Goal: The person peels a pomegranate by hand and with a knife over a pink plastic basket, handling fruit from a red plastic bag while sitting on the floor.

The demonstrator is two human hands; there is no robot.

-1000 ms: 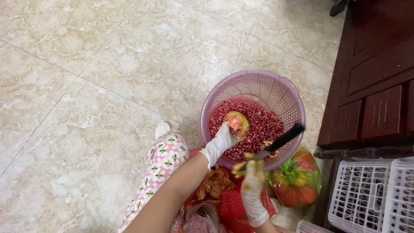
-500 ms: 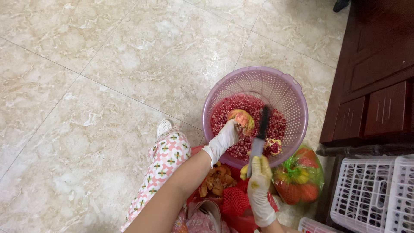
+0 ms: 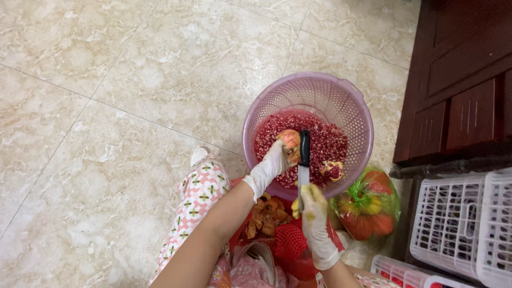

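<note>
1. the left hand (image 3: 269, 166), in a white glove, is closed around a pomegranate piece (image 3: 290, 143) and holds it low over the purple basket (image 3: 341, 98), probably so that loosened seeds drop straight in.
2. the right hand (image 3: 313, 213), gloved too, grips a knife (image 3: 304, 160) by the blade end, with the black handle pointing away toward the fruit; held this way, the handle looks set to serve as a tapper.
3. the red seeds (image 3: 330, 144) already form a heap on the basket bottom, with a scrap of rind (image 3: 332, 169) lying among them.
4. a green bag of whole fruit (image 3: 368, 205) sits just beside the basket on the right, and dried peels (image 3: 265, 218) lie near the knees, both within easy reach.
5. a white crate (image 3: 464, 224) stands by the dark wooden cabinet (image 3: 458, 80), on the tiled floor (image 3: 106, 106).
6. compared with a second ago, the knife has swung from a slant off to the right into a nearly upright line beside the fruit; the left hand keeps its hold.
</note>
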